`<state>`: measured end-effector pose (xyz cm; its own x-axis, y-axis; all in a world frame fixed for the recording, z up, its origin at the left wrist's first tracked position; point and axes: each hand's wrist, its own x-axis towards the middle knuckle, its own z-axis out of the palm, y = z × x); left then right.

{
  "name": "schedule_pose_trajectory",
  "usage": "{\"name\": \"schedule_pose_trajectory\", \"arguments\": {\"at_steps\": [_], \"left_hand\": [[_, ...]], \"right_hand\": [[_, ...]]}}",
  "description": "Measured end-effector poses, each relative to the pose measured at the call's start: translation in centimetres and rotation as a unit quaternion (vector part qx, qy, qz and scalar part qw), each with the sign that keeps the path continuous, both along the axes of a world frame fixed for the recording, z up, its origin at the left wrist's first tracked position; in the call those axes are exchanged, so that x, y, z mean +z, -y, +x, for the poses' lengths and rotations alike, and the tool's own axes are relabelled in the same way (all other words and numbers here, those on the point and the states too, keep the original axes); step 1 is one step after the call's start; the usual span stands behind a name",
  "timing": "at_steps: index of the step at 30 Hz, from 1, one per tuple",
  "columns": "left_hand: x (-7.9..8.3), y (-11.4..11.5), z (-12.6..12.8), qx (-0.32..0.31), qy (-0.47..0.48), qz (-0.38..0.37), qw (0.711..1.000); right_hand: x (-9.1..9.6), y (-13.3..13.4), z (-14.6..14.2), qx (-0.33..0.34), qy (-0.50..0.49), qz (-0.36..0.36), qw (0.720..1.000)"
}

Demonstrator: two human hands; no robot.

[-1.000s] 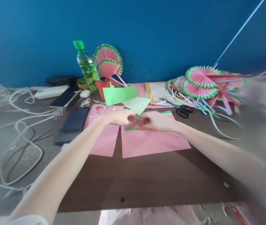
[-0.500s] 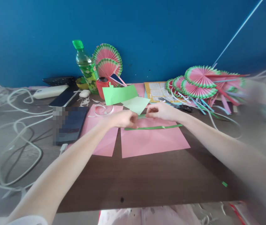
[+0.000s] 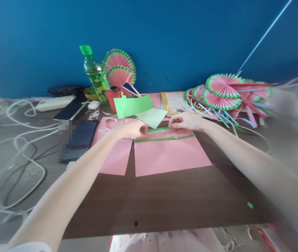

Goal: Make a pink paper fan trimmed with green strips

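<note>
- Here, toward the middle of the counter [image 3: 164, 199], the left hand [image 3: 135, 129] and right hand [image 3: 188, 121] meet the far part of a pink sheet [image 3: 172, 157], fingers curled; whether either grip pinches the paper cannot be told.
- Good work likely means keeping the green strip [image 3: 159, 139] straight and the sheet flat, pressing evenly along its length.
- A green scrap [image 3: 250, 205] lies near the counter's front edge, toward the right; paper fans [image 3: 224, 99] crowd the back right.
- A blue wall [image 3: 154, 38] rises behind.

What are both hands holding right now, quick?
Left hand: fingers curled by the green strips; whether it grips one can't be told.
Right hand: fingers bent at the farther strip; pinching or just touching, can't tell.
</note>
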<state>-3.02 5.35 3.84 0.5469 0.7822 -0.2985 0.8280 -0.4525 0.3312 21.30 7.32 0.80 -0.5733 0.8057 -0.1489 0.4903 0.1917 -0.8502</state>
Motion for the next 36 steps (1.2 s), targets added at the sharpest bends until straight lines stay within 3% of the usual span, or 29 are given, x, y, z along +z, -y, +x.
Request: {"name": "schedule_pose_trajectory", "arguments": {"at_steps": [21,25,30,36], "left_hand": [[-0.2,-0.5,-0.5,0.008,0.025,-0.009,1.0],[-0.4,-0.7,-0.7,-0.001,0.028,-0.009,1.0],[-0.3,-0.6,-0.7,0.002,0.036,-0.02,0.999],[-0.5,-0.6,-0.8,0.003,0.036,-0.01,0.999]], "right_hand": [[0.2,0.0,0.4,-0.032,-0.071,-0.018,0.997],[0.7,-0.3,1.2,-0.073,-0.1,-0.004,0.992],[1.8,-0.6,2.8,-0.135,-0.073,0.031,0.988],[2.6,-0.5,4.0,-0.123,0.013,0.06,0.991]]}}
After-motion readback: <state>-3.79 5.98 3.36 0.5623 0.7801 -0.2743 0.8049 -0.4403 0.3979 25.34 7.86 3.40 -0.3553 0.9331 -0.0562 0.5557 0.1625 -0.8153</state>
